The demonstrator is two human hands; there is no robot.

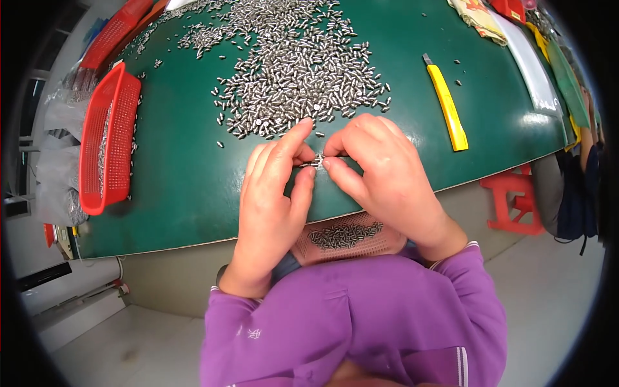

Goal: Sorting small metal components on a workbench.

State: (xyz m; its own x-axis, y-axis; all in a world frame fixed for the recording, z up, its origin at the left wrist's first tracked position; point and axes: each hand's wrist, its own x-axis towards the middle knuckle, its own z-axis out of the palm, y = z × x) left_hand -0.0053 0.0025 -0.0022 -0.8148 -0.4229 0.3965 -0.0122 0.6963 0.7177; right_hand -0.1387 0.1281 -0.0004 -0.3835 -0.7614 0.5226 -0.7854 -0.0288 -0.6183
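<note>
My left hand and my right hand meet just above the near part of the green table. Between their fingertips are small silvery metal pieces. The left thumb and fingers pinch them from one side, and the right thumb and forefinger from the other. Their exact shape is partly covered by the fingers. Just beyond my hands spreads a large heap of small, bullet-shaped metal parts. Below my hands, at my lap, a pink basket holds more small metal parts.
A red perforated basket stands at the table's left edge, with metal parts inside. On the right lies a yellow utility knife, its blade pointing away. Plastic bags hang beyond the left edge. A red stool stands on the floor at right.
</note>
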